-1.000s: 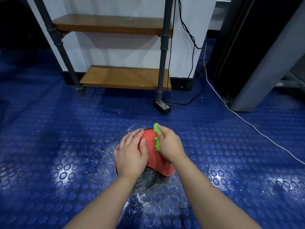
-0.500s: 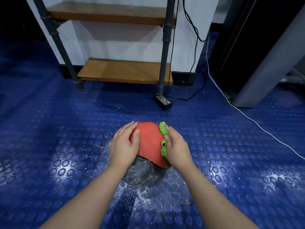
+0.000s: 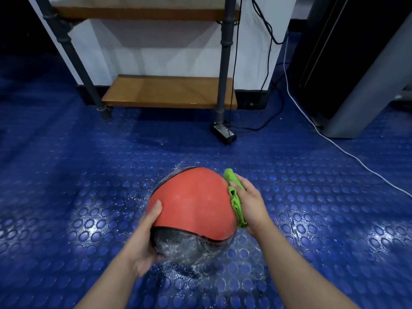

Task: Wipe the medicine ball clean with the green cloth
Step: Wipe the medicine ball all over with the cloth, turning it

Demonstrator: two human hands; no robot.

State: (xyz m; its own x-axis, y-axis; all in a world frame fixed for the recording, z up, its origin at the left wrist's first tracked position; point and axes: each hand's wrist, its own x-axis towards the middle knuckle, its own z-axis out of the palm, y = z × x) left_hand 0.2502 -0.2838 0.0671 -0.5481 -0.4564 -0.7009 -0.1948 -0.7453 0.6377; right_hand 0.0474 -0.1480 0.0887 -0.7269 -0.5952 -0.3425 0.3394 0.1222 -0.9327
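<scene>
The medicine ball (image 3: pixel 191 197) had a matt, finely grained red skin; its black part was textured and shone wet. The green cloth (image 3: pixel 236 202) looked soft and crumpled. The floor (image 3: pixel 66 197) was glossy, with round studs. The shelf boards (image 3: pixel 169 91) were smooth wood, the pipes (image 3: pixel 223 63) matt metal.

left hand (image 3: pixel 142 239): cupped, thumb raised | right hand (image 3: pixel 250 204): fingers curled (both forearms outstretched)
</scene>
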